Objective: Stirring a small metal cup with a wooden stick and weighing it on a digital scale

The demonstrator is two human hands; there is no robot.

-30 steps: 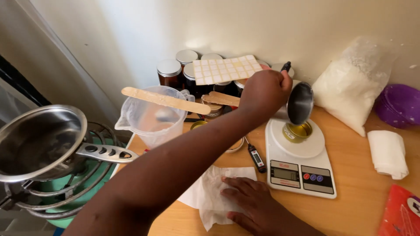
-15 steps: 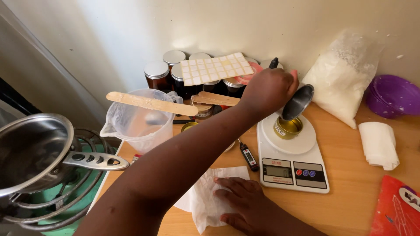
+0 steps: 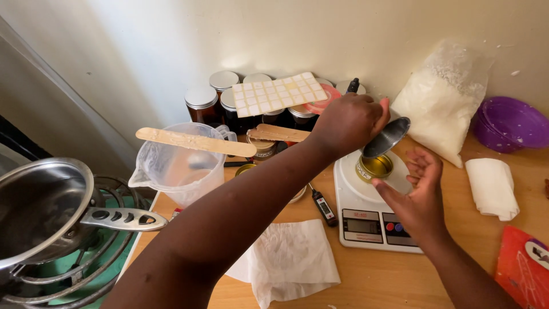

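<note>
We see the left hand (image 3: 349, 123) closed around a small metal pouring cup (image 3: 386, 137), which it holds tilted, mouth downward, directly above a small gold tin (image 3: 375, 167). That tin sits on the round plate of a white kitchen scale (image 3: 366, 226), just below the left hand. The right hand (image 3: 419, 197) is open with fingers loosely curled, holding nothing; its fingertips reach up beside the tin, and we cannot tell whether they touch it. Its palm lies over the scale's right edge.

Behind the left hand stand several dark jars with silver lids (image 3: 201, 103), a white sheet of square labels (image 3: 278, 93) resting across them. To the left of that hand a clear plastic jug (image 3: 177, 169) carries a flat wooden stirring stick (image 3: 194, 141) across its rim. Under the left forearm a crumpled white tissue (image 3: 289, 260) lies on the wooden worktop (image 3: 457, 274), with a slim probe thermometer (image 3: 321, 206) nearby. Beyond the right hand sit a bag of white flakes (image 3: 443, 100) and a purple bowl (image 3: 509, 123).
</note>
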